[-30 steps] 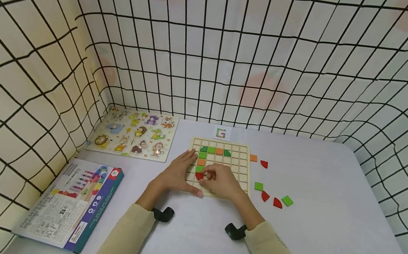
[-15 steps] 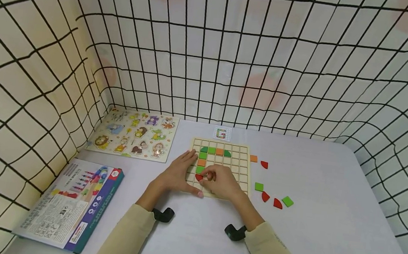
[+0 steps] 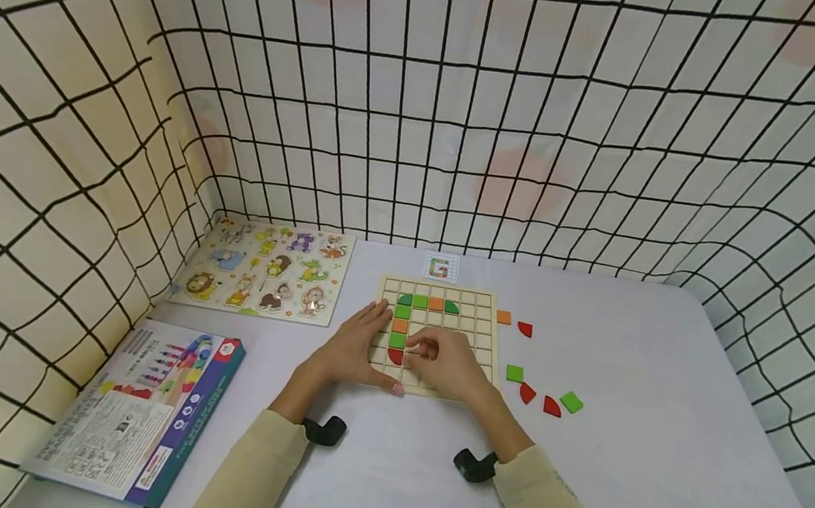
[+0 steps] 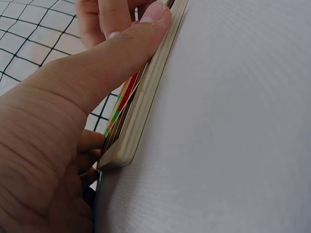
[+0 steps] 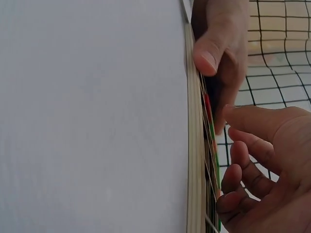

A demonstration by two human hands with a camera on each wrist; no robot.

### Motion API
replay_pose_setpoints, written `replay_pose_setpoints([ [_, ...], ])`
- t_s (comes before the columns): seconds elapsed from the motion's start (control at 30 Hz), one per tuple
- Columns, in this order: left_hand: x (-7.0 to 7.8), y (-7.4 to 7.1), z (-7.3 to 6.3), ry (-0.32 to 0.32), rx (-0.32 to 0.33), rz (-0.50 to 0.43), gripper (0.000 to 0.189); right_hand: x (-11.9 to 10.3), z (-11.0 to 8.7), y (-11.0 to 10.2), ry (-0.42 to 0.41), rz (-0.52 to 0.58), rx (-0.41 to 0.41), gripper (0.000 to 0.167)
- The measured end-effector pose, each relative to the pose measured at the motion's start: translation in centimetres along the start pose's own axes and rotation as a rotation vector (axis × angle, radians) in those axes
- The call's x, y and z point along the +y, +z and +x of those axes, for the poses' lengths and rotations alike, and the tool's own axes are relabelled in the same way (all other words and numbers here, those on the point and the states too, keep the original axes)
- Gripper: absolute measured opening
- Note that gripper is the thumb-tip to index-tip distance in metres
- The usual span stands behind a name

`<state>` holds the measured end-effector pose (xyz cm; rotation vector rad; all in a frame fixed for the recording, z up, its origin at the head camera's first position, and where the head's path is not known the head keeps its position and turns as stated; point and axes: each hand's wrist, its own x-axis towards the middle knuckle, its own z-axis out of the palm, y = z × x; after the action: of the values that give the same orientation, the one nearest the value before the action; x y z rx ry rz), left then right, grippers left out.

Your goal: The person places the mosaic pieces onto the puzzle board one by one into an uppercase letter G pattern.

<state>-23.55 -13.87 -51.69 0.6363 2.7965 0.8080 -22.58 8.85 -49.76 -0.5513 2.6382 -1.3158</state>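
A wooden grid board (image 3: pixel 469 338) lies on the white table with coloured tiles set in a hooked row. My left hand (image 3: pixel 351 351) rests at its front left corner, fingers straight along the left side. In the left wrist view, the left thumb (image 4: pixel 114 60) lies over the board's front rim (image 4: pixel 146 97). My right hand (image 3: pixel 446 363) hovers over the board with loosely bent fingers and nothing between them. Just left of its fingertips sits a red quarter-round tile (image 3: pixel 395 356), below a green square tile (image 3: pixel 397 340).
Loose tiles lie right of the board, including an orange square (image 3: pixel 503 318) and a red quarter-round (image 3: pixel 552 406). A pattern card (image 3: pixel 441 268) lies behind it. An animal puzzle (image 3: pixel 265 271) and a box (image 3: pixel 141 408) are at left. Black mesh (image 3: pixel 432 106) encloses the table.
My right hand has drawn slightly right, its fingertips coming away from the red quarter-round tile, which now shows fully. The left hand stays at the board's corner.
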Motion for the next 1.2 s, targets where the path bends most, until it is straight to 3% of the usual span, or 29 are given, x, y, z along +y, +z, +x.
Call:
replay_pose_setpoints([
  [0.33, 0.1, 0.1, 0.0, -0.001, -0.001, -0.004, 0.138, 2.4, -1.5, -4.1, 0.049, -0.023, 0.090, 0.022],
  [0.63, -0.1, 0.2, 0.1, 0.012, 0.001, 0.003, 0.138, 5.2, -4.1, -8.3, 0.107, -0.114, 0.155, 0.026],
  [0.93, -0.2, 0.2, 0.1, 0.008, -0.006, 0.005, 0.138, 7.9, -6.1, -10.0, 0.181, -0.173, 0.131, 0.032],
  [1.2, 0.2, 0.1, 0.0, -0.004, -0.004, -0.014, 0.138, 8.8, -6.9, -10.9, 0.186, -0.225, 0.096, 0.046],
])
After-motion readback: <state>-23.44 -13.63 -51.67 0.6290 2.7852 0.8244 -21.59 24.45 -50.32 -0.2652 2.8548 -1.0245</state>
